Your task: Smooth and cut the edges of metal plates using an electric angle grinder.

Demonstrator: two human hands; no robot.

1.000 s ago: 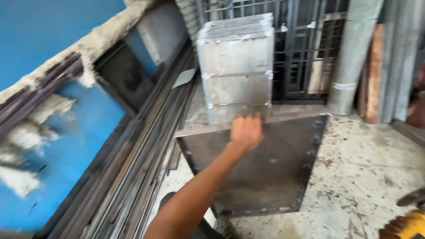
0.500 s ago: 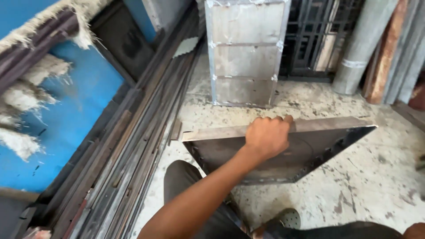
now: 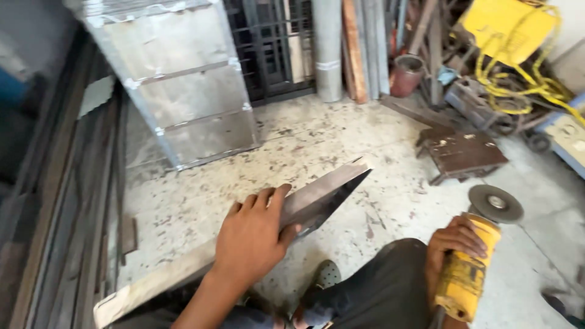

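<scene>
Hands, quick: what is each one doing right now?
Left hand: closed over the top edge of the metal frame panel, holding it on edge.
Right hand: closed around the yellow angle grinder, disc pointing away.

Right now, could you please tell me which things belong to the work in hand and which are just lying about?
In hand:
left hand on flat grey metal panel
right hand holding yellow angle grinder

Lying about:
tall sheet-metal box
rusty brown metal stool
yellow hose
</scene>
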